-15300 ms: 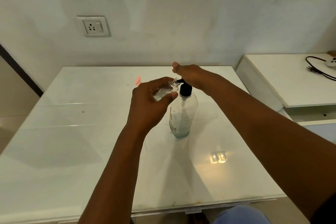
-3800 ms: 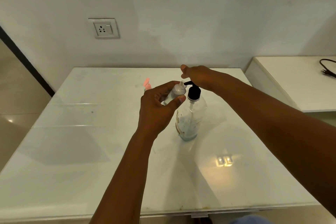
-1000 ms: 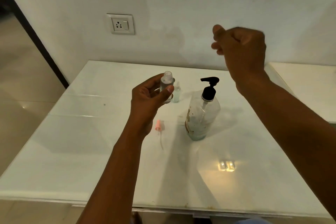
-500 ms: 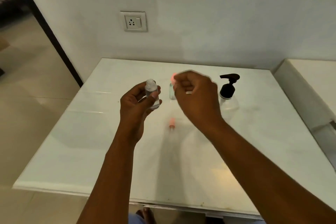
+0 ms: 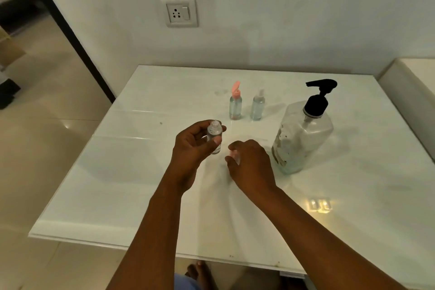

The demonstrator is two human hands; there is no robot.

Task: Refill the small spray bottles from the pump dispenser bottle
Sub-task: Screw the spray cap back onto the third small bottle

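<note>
My left hand (image 5: pixel 191 148) grips a small clear spray bottle (image 5: pixel 214 135) upright above the table, its neck bare with no cap. My right hand (image 5: pixel 250 168) is low over the table just right of it, thumb and fingers curled round a pink spray cap (image 5: pixel 233 154), which is mostly hidden. The large clear pump dispenser bottle (image 5: pixel 303 141) with a black pump head (image 5: pixel 318 97) stands to the right. Behind my hands stand two more small bottles, one with a pink cap (image 5: pixel 235 103) and one with a pale cap (image 5: pixel 258 106).
The white glossy table (image 5: pixel 131 186) sits against a wall with a power socket (image 5: pixel 180 12). A second white counter (image 5: pixel 414 92) adjoins on the right. Tiled floor and a dark doorway edge lie to the left. A bare foot (image 5: pixel 200 273) shows under the table's front edge.
My right hand has dropped from near the far small bottles down to the pink cap on the table. My left hand keeps hold of the uncapped bottle. The view has shifted left.
</note>
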